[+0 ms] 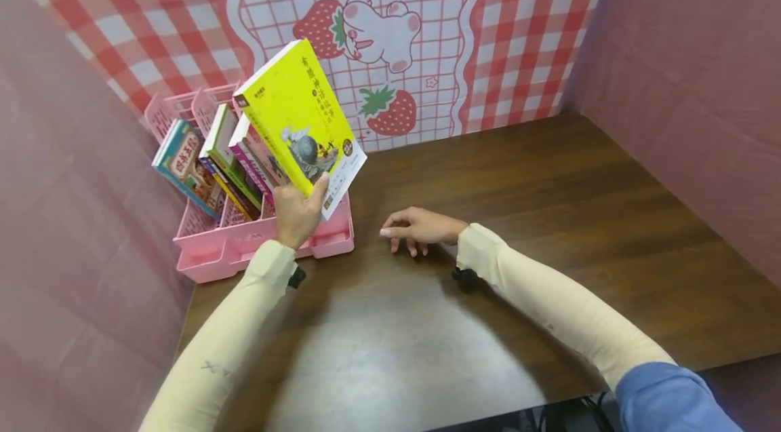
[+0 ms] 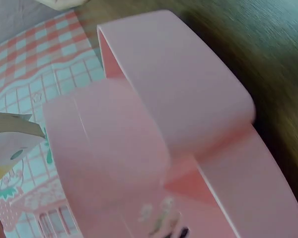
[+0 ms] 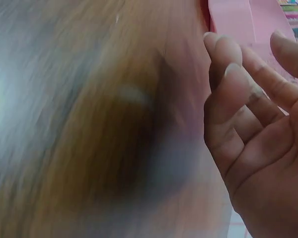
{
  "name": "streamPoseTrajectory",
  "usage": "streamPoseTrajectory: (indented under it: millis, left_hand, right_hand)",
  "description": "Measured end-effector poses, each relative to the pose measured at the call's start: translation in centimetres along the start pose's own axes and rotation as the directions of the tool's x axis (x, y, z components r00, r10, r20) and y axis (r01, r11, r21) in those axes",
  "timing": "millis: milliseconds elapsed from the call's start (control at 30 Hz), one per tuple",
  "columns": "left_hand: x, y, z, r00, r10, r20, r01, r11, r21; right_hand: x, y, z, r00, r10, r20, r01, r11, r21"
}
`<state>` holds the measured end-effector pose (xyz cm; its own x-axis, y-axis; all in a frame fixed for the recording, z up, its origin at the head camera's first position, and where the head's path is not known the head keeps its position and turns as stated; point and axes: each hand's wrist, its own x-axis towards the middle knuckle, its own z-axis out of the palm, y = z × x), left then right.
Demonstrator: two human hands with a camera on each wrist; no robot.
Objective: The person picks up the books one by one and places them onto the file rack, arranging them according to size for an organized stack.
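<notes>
In the head view my left hand (image 1: 296, 213) grips a thick yellow book (image 1: 305, 121) near its lower edge, thumb on the cover. The book is tilted above the right part of a pink desktop book rack (image 1: 247, 237). Leaning in the rack's slots are a blue-edged book (image 1: 190, 167), a green book (image 1: 227, 154) and a magenta-spined book (image 1: 253, 164). My right hand (image 1: 421, 227) is over the table to the right of the rack, holding nothing, its fingers loosely bent. The right wrist view shows that hand (image 3: 263, 134) close up, palm visible.
The brown wooden table (image 1: 549, 201) extends to the right. Behind it hangs a red-checked cloth (image 1: 518, 32) with strawberry prints. Pink curtains (image 1: 683, 79) stand at both sides. Dark cables (image 1: 586, 411) show below the front edge.
</notes>
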<state>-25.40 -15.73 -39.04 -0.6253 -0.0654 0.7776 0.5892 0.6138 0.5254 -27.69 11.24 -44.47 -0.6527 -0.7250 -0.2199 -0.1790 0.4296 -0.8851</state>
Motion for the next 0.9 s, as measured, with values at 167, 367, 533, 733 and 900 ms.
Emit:
streamPoseTrajectory:
  millis: [167, 367, 533, 733, 900]
  left_hand:
    - [0.2, -0.6, -1.1, 1.0, -0.001, -0.016, 0.002, 1.0, 0.021]
    - [-0.1, -1.4, -2.1, 0.999, 0.018, -0.033, -0.015, 0.994, 0.104]
    - [-0.3, -2.1, -2.3, 0.998, 0.051, -0.036, -0.045, 0.986, 0.159]
    - [-0.2, -2.8, -2.7, 0.999, 0.031, -0.037, -0.021, 0.97, 0.241]
    - [-0.1, -3.4, -2.9, 0.999, -0.04, -0.013, 0.042, 0.958, 0.284]
  right_hand:
    - [1.5, -1.0, 0.8, 0.998, -0.022, -0.059, 0.021, 0.999, -0.029]
    - [3.2, -2.1, 1.9, 0.984, -0.026, -0.179, 0.016, 0.998, -0.059]
    - [4.6, -2.9, 2.7, 0.953, 0.008, -0.302, -0.031, 0.997, -0.071]
    - [6.3, -4.5, 3.6, 0.928, 0.009, -0.372, -0.036, 0.997, -0.065]
    - [7.1, -5.4, 4.6, 0.933, 0.015, -0.361, -0.038, 0.998, -0.056]
